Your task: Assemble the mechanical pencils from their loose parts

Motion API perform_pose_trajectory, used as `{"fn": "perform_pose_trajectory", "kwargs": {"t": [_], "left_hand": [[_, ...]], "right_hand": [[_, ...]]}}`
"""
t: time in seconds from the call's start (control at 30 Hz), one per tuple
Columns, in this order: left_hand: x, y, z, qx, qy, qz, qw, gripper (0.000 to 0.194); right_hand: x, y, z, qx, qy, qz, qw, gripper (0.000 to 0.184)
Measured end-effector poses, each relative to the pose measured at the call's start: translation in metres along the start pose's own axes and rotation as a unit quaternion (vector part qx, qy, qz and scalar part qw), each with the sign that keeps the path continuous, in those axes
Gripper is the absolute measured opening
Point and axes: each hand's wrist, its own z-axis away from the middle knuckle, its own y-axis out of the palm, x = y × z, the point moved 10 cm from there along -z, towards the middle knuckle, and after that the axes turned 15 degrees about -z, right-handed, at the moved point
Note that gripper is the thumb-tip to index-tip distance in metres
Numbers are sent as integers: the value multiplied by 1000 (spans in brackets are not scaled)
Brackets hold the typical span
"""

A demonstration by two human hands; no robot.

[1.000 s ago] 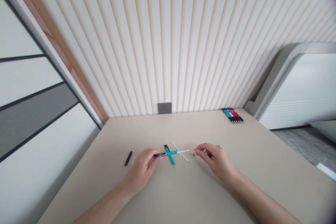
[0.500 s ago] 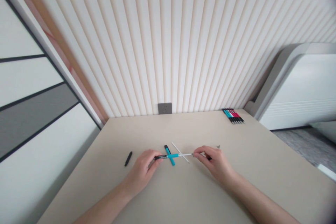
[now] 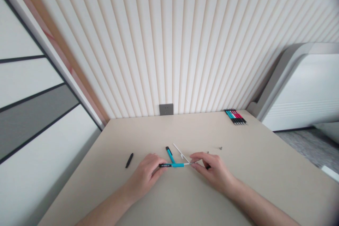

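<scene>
My left hand (image 3: 147, 174) pinches the black end of a teal pen barrel (image 3: 173, 165), held level just above the beige table (image 3: 169, 201). My right hand (image 3: 210, 171) is closed in a pinch at the barrel's other end, where a thin white refill tip pokes out; what the fingers grip is too small to name. Behind the held barrel lie a second teal pen part (image 3: 169, 154) and a loose white refill (image 3: 180, 152), both flat on the table. A black pen cap (image 3: 129, 160) rests to the left of my left hand.
A row of several black, teal and red pens (image 3: 235, 116) lies at the table's far right corner. Two tiny metal bits (image 3: 220, 147) sit right of my hands. A grey socket (image 3: 166, 108) is in the ribbed wall. A white unit (image 3: 302, 88) stands to the right.
Both hands have drawn nearer to me with the teal barrel. My right hand has moved left up to the barrel's tip, and the white refill now shows much less beyond the barrel.
</scene>
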Motion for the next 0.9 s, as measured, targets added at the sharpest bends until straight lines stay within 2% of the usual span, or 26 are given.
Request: {"fn": "perform_pose_trajectory", "kwargs": {"t": [0.1, 0.3, 0.4, 0.63, 0.73, 0.9], "left_hand": [[-2, -2, -1, -1, 1, -4, 1000, 9], [6, 0, 0, -9, -36, 4, 999, 12], [11, -2, 1, -22, -56, 0, 998, 13], [17, -7, 0, -48, -80, 3, 996, 14], [16, -9, 0, -53, -82, 2, 995, 15], [15, -10, -1, -50, -87, -1, 995, 16]], "right_hand": [[-2, 2, 0, 7, 5, -10, 1000, 21], [-3, 3, 1, 27, 17, -25, 999, 27], [-5, -5, 1, 9, 18, -26, 999, 30], [-10, -36, 0, -105, 14, -27, 994, 38], [-12, -38, -1, -114, 28, -38, 992, 38], [-4, -30, -3, -82, 12, -67, 994, 30]]}}
